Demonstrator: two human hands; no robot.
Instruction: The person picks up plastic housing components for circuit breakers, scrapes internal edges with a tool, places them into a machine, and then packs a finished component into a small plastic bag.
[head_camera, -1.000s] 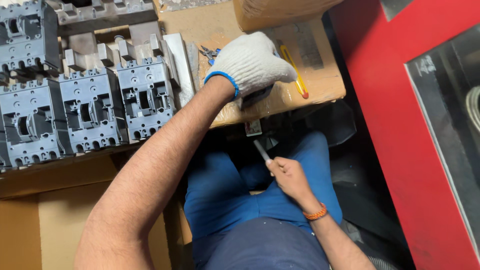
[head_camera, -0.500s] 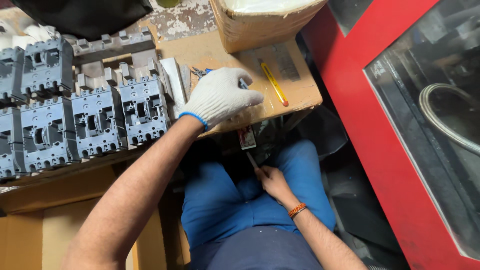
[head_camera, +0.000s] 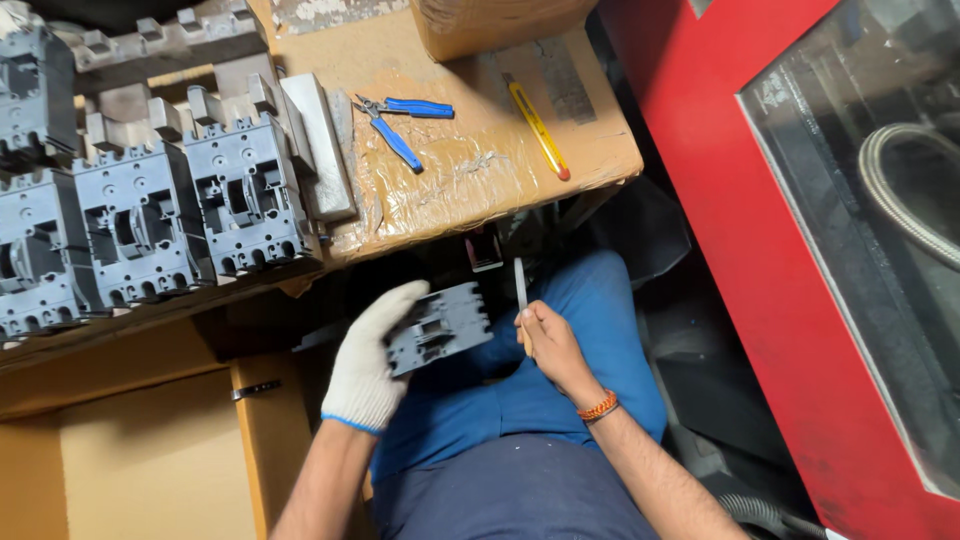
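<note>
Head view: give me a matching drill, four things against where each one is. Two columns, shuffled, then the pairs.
Things:
1. grey plastic housing
2. blue-handled pliers
3. thin metal blade
4. yellow pen-shaped tool

Places:
A. in the bare right hand
B. near the right edge of the cardboard-topped bench
C. in the gloved left hand, over the lap
D. on the bench, beside the row of grey housings

Pairs: 1-C, 2-D, 3-A, 4-B
</note>
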